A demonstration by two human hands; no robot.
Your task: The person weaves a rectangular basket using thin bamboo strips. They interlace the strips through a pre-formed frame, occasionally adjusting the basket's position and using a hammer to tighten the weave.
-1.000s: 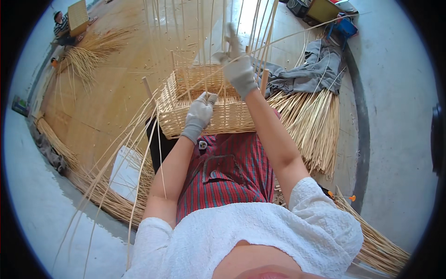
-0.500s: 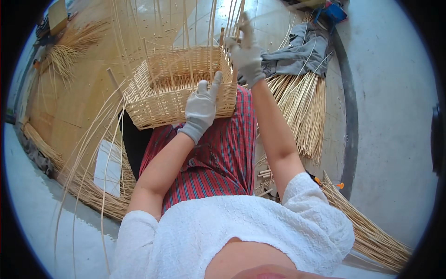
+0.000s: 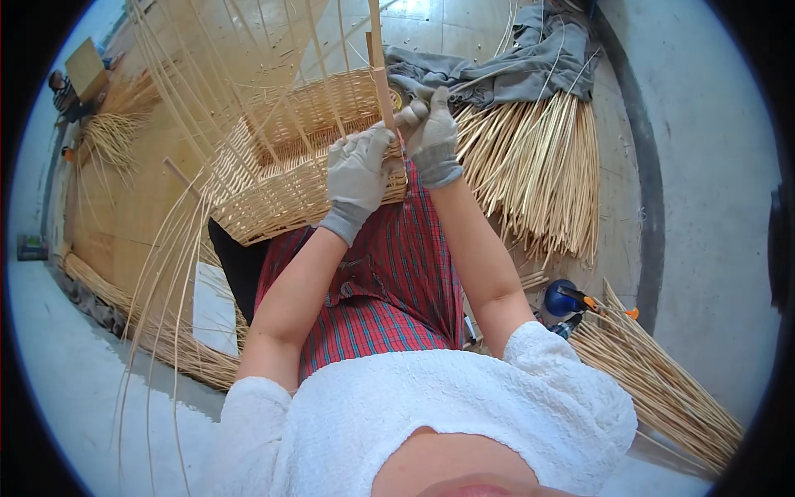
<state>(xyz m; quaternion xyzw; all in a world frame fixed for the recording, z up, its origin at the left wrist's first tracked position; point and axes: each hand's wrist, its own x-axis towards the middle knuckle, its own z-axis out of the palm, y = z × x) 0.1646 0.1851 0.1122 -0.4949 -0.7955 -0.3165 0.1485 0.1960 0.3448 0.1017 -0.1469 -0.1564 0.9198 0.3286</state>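
A half-woven wicker basket rests tilted on my lap, with long upright canes rising from its walls. My left hand, in a pale work glove, closes on the rim near its right front corner. Close beside it, my gloved right hand has its fingers bent in at the same corner. Whatever those fingers pinch is too small to make out. A flat wooden stake stands up at this corner, just beyond both hands. Loose weaving strands trail from the basket's left end.
To the right, a grey cloth covers part of a big cane bundle. More cane lies at lower right beside orange-handled tools and a blue round object. Cane bundles and a white sheet lie left.
My right hand has come down from above the basket to its right front corner. My left hand's extended fingers have folded onto the rim. The basket sits slightly further left in view.
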